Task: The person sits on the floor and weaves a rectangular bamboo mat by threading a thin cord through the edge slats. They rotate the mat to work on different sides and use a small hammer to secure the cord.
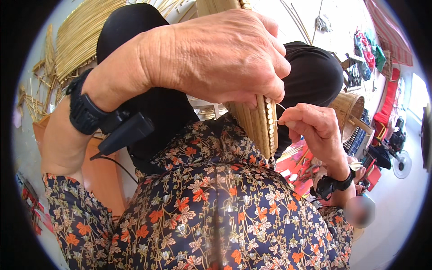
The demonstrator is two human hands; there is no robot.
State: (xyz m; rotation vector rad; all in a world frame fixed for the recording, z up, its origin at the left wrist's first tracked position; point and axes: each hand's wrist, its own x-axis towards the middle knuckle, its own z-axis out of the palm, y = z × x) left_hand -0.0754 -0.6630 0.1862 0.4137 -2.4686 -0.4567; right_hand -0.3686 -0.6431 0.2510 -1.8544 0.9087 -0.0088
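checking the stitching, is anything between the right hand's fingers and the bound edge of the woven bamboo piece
Nothing visible: the right hand pinches a thin strand running straight to the woven bamboo piece, which the left hand grips.

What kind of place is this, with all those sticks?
Probably a bamboo or cane weaving workshop. Bundles of split strips lie on the floor, a woven basket stands nearby, and the left hand holds a woven strip panel.

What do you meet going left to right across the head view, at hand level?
Bamboo strips → left wrist strap → left hand → woven bamboo piece → right hand → woven basket → fan.
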